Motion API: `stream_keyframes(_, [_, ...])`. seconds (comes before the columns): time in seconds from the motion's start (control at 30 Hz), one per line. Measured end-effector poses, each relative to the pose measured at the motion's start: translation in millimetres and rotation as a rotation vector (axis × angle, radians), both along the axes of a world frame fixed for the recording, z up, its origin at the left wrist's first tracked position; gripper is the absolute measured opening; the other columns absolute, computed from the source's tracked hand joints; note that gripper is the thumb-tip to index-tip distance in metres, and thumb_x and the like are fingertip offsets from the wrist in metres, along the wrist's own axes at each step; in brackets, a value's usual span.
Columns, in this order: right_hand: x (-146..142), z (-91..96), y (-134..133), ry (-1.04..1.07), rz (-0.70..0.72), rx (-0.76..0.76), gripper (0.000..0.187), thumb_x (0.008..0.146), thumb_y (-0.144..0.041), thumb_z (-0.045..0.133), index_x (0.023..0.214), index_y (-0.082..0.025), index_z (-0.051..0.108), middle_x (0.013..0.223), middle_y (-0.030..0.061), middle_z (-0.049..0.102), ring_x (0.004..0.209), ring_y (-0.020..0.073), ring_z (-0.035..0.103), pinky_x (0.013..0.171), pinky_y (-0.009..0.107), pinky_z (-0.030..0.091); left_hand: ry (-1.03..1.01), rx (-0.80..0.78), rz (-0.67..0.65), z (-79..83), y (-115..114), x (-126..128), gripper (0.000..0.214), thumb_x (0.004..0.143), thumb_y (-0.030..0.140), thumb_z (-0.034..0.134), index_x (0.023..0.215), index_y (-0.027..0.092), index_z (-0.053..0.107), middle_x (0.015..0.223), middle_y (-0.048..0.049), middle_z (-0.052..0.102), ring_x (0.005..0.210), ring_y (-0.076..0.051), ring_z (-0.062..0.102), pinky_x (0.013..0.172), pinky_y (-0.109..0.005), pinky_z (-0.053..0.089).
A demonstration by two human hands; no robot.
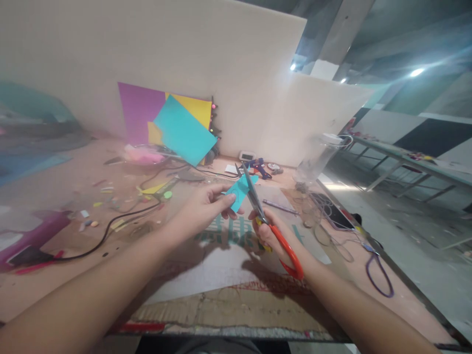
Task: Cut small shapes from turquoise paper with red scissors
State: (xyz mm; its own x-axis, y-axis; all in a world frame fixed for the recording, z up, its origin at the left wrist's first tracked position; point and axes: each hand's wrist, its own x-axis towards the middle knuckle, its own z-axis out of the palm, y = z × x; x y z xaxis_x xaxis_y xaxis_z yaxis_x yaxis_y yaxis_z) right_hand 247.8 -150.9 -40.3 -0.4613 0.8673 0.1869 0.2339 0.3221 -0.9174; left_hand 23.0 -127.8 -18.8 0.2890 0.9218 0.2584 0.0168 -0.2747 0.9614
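A small piece of blue paper (239,192) is pinched between the thumb and fingers of my left hand (218,199), above the middle of the table. My right hand (271,231) grips a pair of scissors (253,196) with orange-red handles. The blades are slightly apart, point away from me and lie across the right part of the blue paper. Whether the paper sits between the blades is hard to tell. Below both hands lies a white printed sheet (184,275) with large green characters, partly hidden by my hands and their shadows.
Purple, yellow and blue sheets (184,130) lean against the back panel. A blue glue gun (260,167) lies at the back; a purple glue gun (40,236) with a black cable is at left. A clear jar (317,157) and a phone (332,211) are at right. Paper scraps litter the left.
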Motion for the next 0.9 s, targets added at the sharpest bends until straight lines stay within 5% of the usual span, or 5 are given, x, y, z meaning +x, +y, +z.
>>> stream_keyframes(0.17, [0.5, 0.2, -0.2, 0.001, 0.003, -0.011, 0.062, 0.089, -0.081, 0.053, 0.109, -0.022, 0.054, 0.084, -0.0005, 0.049, 0.067, 0.0144, 0.043, 0.061, 0.028, 0.04, 0.019, 0.03, 0.004, 0.0, 0.2, 0.2, 0.033, 0.09, 0.047, 0.066, 0.095, 0.015, 0.069, 0.08, -0.0037, 0.074, 0.065, -0.015, 0.067, 0.062, -0.025, 0.052])
stream_keyframes(0.4, [-0.3, -7.0, 0.3, 0.05, 0.012, -0.035, 0.059, 0.089, -0.078, 0.056, 0.108, -0.022, 0.055, 0.084, -0.0005, 0.049, 0.068, 0.0146, 0.045, 0.062, 0.028, 0.04, 0.092, 0.118, 0.172, -0.7, 1.6, -1.6, 0.034, 0.092, 0.049, 0.063, 0.082, 0.016, 0.069, 0.075, -0.0005, 0.068, 0.067, -0.014, 0.063, 0.063, -0.024, 0.051])
stream_keyframes(0.9, [6.1, -12.1, 0.4, 0.05, 0.047, -0.095, 0.06, 0.092, -0.075, 0.057, 0.115, -0.02, 0.056, 0.082, -0.0014, 0.049, 0.061, 0.0114, 0.039, 0.053, 0.025, 0.034, 0.055, -0.007, 0.059, 3.5, -1.8, -1.7, 0.038, 0.087, 0.051, 0.068, 0.073, 0.016, 0.061, 0.066, 0.0016, 0.061, 0.062, -0.013, 0.064, 0.061, -0.024, 0.047])
